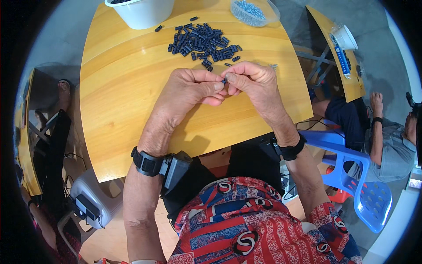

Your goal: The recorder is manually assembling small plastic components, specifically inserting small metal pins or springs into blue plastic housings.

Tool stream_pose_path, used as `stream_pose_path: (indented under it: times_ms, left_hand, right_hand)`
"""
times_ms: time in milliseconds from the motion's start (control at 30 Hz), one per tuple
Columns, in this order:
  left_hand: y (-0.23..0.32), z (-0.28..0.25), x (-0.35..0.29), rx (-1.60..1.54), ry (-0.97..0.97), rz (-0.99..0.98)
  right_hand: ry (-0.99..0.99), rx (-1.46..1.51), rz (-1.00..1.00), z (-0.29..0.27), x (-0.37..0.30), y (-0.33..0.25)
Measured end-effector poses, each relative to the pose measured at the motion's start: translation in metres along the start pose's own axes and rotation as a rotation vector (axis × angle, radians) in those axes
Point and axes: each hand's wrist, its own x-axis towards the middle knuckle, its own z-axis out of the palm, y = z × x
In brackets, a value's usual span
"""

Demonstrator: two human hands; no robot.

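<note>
fingertips [218,86] hiding small dark part [224,81]

No packages, labels, signs or screens.

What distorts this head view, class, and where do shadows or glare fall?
Head view: fisheye bends the wooden table edges toward a black rim; both hands, left hand and right hand, are sharp and cast soft shadows on the table; mild sheen on the wood; the pile of small dark parts is crisp.
</note>
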Motion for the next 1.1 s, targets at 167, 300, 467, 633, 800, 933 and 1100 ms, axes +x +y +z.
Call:
stream_pose_path:
  times_ms: [167,300,467,633,800,933,1100]
  left_hand:
    - [-0.002,-0.001,0.001,-0.021,-0.004,0.000]
    - [0.001,0.001,0.001,-0.007,0.043,-0.011]
    - [-0.006,0.002,0.003,0.016,0.057,0.037]
    - [-0.009,0.004,0.002,0.114,0.105,0.059]
    - [-0.007,0.005,0.002,0.155,0.086,0.071]
    - [-0.010,0.005,0.001,0.152,0.067,0.077]
    - [-0.011,0.007,0.003,0.260,0.029,0.111]
  right_hand:
    - [0.031,-0.065,-0.034,0.002,-0.002,-0.002]
    - [0.086,-0.462,-0.251,-0.006,-0.006,-0.010]
    - [-0.038,-1.125,-0.632,-0.009,-0.010,-0.024]
    - [-0.162,-1.292,-0.572,0.003,-0.009,-0.025]
    - [-0.192,-1.428,-0.589,0.004,-0.011,-0.026]
    - [-0.222,-1.465,-0.739,-0.002,-0.007,-0.024]
    - [-0.163,-1.400,-0.705,-0.004,-0.008,-0.013]
